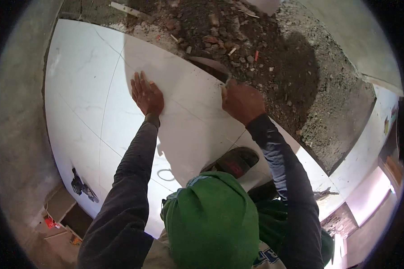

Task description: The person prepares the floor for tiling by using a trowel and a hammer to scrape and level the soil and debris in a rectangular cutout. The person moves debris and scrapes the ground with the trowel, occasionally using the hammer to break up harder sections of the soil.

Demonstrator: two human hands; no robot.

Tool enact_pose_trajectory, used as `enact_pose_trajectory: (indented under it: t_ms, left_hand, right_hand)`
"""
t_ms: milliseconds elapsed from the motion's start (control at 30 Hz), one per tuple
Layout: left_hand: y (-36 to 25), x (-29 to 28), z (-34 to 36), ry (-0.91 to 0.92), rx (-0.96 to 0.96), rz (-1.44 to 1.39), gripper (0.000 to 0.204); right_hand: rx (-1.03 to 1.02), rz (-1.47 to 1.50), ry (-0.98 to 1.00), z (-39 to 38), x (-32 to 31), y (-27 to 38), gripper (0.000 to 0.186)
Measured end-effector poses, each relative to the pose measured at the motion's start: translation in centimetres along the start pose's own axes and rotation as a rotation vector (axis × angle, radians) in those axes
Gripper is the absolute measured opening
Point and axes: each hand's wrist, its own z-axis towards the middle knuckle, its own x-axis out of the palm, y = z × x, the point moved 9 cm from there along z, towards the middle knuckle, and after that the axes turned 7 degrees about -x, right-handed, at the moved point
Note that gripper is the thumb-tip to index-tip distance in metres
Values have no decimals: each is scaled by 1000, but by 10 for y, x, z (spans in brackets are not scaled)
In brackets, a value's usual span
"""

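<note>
Beneath the outstretched fingers of the left hand [148, 96] lies a white, faintly veined floor tile [179, 76]. That hand is laid flat, its fingers extended and slightly parted, with hold of nothing, presumably to steady the tile or take some of the person's weight. To the right of those fingers, the right hand [243, 103] is curled tight around what looks like a trowel's handle, mostly hidden by the grip. The trowel blade [208, 66] points away from the curled fingers toward the upper left, along the tile's far edge; the low hold perhaps lets it work close in there. I cannot tell whether blade and tile touch.

Beyond the fingers of the 2 hands spreads dark, stony soil [238, 33], giving way to a coarse grey gravel bed [341, 130] right of the right fingers. Thin joints divide the tiling, and shadow covers the surface under the left fingers. Well left of them rises a plain grey wall [15, 112]. Nearer the body than the fingers, a black sandal [238, 161] rests on the tiles.
</note>
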Motion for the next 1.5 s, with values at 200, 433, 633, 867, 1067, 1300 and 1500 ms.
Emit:
enact_pose_trajectory:
  t_ms: [200, 433, 633, 867, 1067, 1300, 1500]
  left_hand:
    - [-8, 1, 8, -39, 70, -44, 58]
    - [-2, -1, -1, -10, -42, 8, 58]
    - [-9, -3, -2, -11, -42, -21, 59]
    - [-9, -8, 6, -20, -45, -4, 58]
    - [-4, -10, -1, -35, -29, 2, 57]
    - [-20, -10, 8, -15, -54, -9, 60]
    - [-14, -5, 9, 30, -104, 7, 62]
  right_hand:
    - [163, 160, 23, -15, 12, -3, 41]
    - [31, 118, 170, 28, 2, 11, 36]
    - [-8, 57, 196, 59, 30, 35, 38]
    - [52, 342, -103, 43, 52, 34, 44]
    - [39, 167, 212, 51, 25, 21, 45]
    - [-101, 119, 41, 78, 32, 48, 40]
    - [-71, 253, -15, 90, 76, 36, 47]
